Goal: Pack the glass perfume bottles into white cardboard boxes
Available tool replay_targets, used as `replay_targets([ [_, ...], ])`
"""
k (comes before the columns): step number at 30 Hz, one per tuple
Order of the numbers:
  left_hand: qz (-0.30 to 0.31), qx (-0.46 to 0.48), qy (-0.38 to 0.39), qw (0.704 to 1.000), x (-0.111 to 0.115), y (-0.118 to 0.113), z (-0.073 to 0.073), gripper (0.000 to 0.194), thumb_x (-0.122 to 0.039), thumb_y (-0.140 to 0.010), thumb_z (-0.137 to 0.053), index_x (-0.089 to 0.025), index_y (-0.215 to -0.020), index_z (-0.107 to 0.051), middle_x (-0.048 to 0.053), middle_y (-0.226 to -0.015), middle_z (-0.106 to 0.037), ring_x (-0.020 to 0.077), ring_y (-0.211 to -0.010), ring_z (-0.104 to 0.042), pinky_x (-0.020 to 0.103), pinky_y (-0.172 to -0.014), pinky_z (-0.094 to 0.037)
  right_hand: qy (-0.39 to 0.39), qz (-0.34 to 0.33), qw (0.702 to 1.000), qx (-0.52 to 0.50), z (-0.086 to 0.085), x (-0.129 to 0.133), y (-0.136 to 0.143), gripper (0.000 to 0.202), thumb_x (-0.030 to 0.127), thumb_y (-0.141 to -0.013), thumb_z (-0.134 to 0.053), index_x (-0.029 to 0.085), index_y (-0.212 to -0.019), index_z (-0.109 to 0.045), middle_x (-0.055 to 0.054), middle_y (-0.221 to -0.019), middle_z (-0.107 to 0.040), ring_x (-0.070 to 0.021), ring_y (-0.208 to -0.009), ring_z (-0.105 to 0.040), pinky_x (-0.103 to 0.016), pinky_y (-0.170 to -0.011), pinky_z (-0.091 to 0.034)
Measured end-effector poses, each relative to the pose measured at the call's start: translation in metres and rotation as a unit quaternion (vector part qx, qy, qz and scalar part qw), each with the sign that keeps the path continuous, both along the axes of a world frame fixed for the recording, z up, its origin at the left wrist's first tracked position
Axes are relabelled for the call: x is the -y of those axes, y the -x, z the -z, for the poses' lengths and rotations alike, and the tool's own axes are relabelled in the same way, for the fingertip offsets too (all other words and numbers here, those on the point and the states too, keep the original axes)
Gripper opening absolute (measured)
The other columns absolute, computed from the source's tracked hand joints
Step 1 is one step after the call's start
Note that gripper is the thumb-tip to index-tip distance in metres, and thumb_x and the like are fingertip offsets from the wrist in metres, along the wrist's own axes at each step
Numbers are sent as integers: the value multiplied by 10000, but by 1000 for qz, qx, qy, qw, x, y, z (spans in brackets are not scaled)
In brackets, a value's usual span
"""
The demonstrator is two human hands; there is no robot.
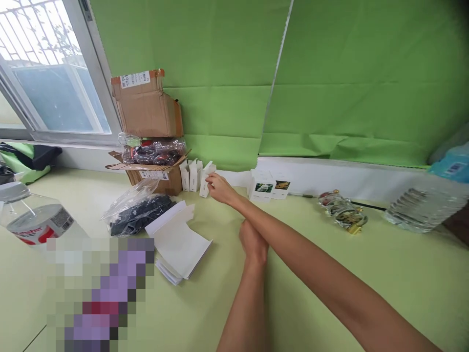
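My right hand [221, 189] reaches across to the back of the table, its fingers pinched at the right edge of a slim white box [205, 182]. That box leans slightly and stands beside two similar slim white boxes [193, 175]. Beneath my right forearm rests my left hand [253, 240], low over the tabletop. The forearm covers most of its fingers, so I cannot make out whether it holds anything. To the right of my right hand stand two white boxes with flower pictures, one with a white flower [262, 186] and one with a yellow flower [281, 187].
Left of the hands lie white paper sheets [183, 244] and a clear bag with black contents [141, 215]. Cardboard boxes [146, 110] are stacked behind. A large bottle [36, 215] stands far left. Bundled wires [342, 211] and a plastic-wrapped stack [425, 208] lie right.
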State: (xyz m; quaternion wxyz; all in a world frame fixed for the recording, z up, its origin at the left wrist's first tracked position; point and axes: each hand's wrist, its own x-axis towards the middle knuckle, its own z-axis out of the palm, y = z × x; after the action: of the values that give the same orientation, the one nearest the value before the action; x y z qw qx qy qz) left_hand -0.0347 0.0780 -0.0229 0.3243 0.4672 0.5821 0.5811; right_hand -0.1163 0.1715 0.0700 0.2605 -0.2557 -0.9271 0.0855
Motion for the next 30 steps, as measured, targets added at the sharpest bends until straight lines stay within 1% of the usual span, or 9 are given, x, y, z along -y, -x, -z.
replay_targets([
  [3,-68,-49,30,996,4,-4,-11,210,-284,-820,-491,-164,-779,-659,197,-845,-690,288,-817,-628,346,-676,-402,-15,8,999,-29,-6,14,-46,325,85,-865,-377,108,-1033,-654,-119,-1122,-600,-182,-979,-562,-273,-858,-431],
  [5,-86,-72,33,993,7,-7,-17,234,-279,-841,-455,-169,-833,-661,157,-845,-698,249,-788,-633,315,-668,-401,-20,12,996,-82,-10,24,-85,334,93,-872,-381,112,-1058,-659,-116,-1134,-604,-181,-970,-580,-281,-855,-449],
  [10,-97,-111,25,989,9,-10,-19,271,-311,-860,-437,-160,-836,-661,118,-832,-703,191,-738,-629,262,-651,-390,-31,102,985,-139,-16,54,-189,302,187,-894,-417,144,-1036,-681,-114,-1144,-605,-200,-932,-612,-304,-775,-516],
  [14,-92,-133,18,987,7,-10,-15,282,-334,-856,-434,-173,-783,-654,88,-805,-700,175,-699,-612,256,-638,-377,-9,170,979,-115,-7,80,-251,294,237,-889,-448,150,-1041,-683,-127,-1147,-607,-205,-858,-637,-328,-732,-551],
  [17,-84,-146,18,986,6,-10,-13,272,-344,-845,-447,-181,-764,-650,76,-795,-699,173,-686,-606,257,-633,-375,24,165,981,-98,6,98,-272,304,240,-885,-457,148,-1083,-669,-128,-1155,-604,-207,-896,-635,-332,-762,-561],
  [20,-81,-154,21,984,6,-11,-13,284,-377,-839,-453,-183,-763,-646,72,-777,-697,176,-676,-605,261,-631,-381,80,137,981,-115,12,110,-276,327,242,-882,-467,149,-1143,-641,-122,-1214,-572,-161,-831,-642,-288,-729,-576],
  [26,-67,-156,16,985,8,-11,-14,283,-398,-823,-463,-179,-759,-631,60,-738,-691,175,-643,-605,257,-605,-395,91,146,974,-147,-7,127,-287,312,252,-876,-492,183,-1135,-653,-116,-1308,-523,-188,-991,-606,-277,-742,-560],
  [28,-64,-152,14,986,7,-11,-14,281,-402,-816,-470,-179,-748,-625,55,-718,-685,175,-630,-603,257,-595,-397,102,135,973,-159,-13,139,-295,286,262,-886,-486,199,-1100,-665,-102,-1294,-533,-166,-936,-614,-265,-727,-543],
  [30,-62,-145,12,987,7,-11,-13,278,-403,-810,-474,-178,-734,-619,51,-692,-674,174,-612,-596,259,-585,-398,133,112,972,-158,-9,155,-301,255,277,-896,-481,206,-1043,-676,-83,-1195,-590,-139,-838,-613,-252,-696,-518],
])
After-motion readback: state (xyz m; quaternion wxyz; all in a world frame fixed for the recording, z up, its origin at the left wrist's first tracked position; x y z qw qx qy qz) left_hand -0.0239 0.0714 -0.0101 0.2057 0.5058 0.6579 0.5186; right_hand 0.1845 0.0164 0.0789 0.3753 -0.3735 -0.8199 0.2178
